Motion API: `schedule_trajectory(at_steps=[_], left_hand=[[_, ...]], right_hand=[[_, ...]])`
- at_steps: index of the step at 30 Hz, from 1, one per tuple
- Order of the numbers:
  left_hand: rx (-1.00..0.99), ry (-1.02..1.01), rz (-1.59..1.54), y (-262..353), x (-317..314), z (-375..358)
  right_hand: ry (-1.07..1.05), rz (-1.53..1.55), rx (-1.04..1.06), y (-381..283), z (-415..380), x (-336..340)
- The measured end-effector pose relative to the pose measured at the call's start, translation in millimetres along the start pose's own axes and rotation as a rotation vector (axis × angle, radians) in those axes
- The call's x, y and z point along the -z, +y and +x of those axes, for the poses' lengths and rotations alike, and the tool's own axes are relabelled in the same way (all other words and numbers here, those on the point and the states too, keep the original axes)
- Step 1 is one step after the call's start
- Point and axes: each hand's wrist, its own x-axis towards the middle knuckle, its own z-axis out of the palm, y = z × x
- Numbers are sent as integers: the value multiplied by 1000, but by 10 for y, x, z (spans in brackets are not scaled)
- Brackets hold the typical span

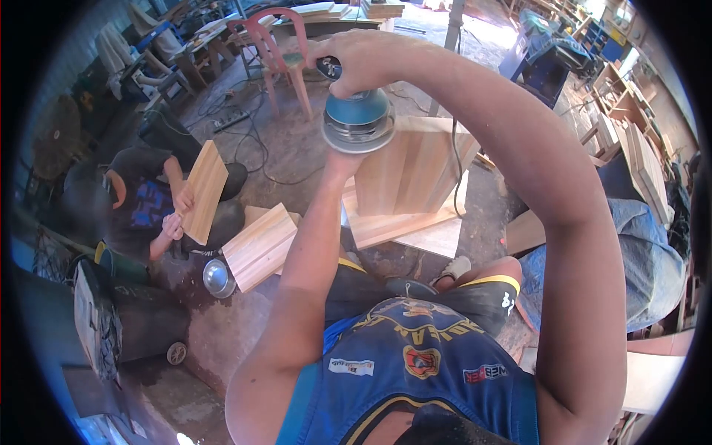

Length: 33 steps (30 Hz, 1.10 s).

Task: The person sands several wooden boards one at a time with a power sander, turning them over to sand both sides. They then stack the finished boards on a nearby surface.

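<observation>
My right hand (371, 63) is closed round the top of a teal sander (358, 111) with a round pad, held at the end of my bent arm. My left forearm reaches up to the sander, and only the wrist (343, 162) shows below the pad; the fingers are hidden behind it. Just beyond, a striped wooden panel (408, 167) stands tilted, overlapped by the sander in this view. Beneath it lies another wooden board (374, 228) on a pale sheet (439, 239). A dark cord (455, 159) hangs across the panel's right side.
At left a seated person (141, 193) holds a wooden board (205, 193) with both hands. A striped board (259, 248) and a metal bowl (218, 279) lie between us. Behind stands a red plastic chair (280, 55); cables (256, 159) cross the floor. A blue tarp (630, 259) lies right.
</observation>
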Motion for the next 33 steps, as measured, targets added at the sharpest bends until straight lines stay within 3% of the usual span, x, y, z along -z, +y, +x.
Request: schedule_trajectory(at_steps=[2, 5, 7, 11, 14, 17, 18, 20, 21, 22, 23, 24, 26, 29, 31, 33], left_hand=[[-32, 10, -18, 53, 20, 24], [151, -166, 46, 152, 60, 56], [223, -150, -99, 130, 53, 12], [240, -173, -81, 204, 41, 12], [282, -154, -79, 231, 46, 58], [116, -270, -4, 356, 129, 242], [123, -300, -21, 556, 119, 324], [-35, -633, 680, 967, 2, 525], [-64, -658, 649, 947, -98, 519], [-128, -775, 838, 929, -251, 541], [-207, -880, 1023, 923, -528, 604], [-251, -912, 984, 937, -811, 624], [-241, -930, 1089, 957, -1118, 609], [-310, -883, 1120, 896, -1622, 626], [-307, -905, 1109, 924, -1827, 614], [-296, -917, 1094, 943, -1808, 597]], right_hand=[[-66, 24, -38, -10, -48, 40], [29, 26, -22, 333, -414, 90], [-48, 45, -179, 531, -742, 268], [-43, 176, -449, 1061, -1515, 468], [-79, 109, -501, 1486, -2276, 619], [110, -24, -444, 1723, -2959, 493], [60, -13, -608, 1692, -3161, 459], [-21, -33, -837, 1549, -3511, 359], [-46, -72, -900, 1475, -3592, 276], [-56, -74, -905, 1577, -3751, 109], [157, -255, -676, 1735, -4030, -208], [44, -236, -823, 1500, -3971, -192], [18, -192, -894, 1343, -4039, -325], [111, -117, -929, 1356, -4161, -643], [285, -112, -951, 1428, -4208, -831], [282, -54, -978, 1484, -4208, -983]])
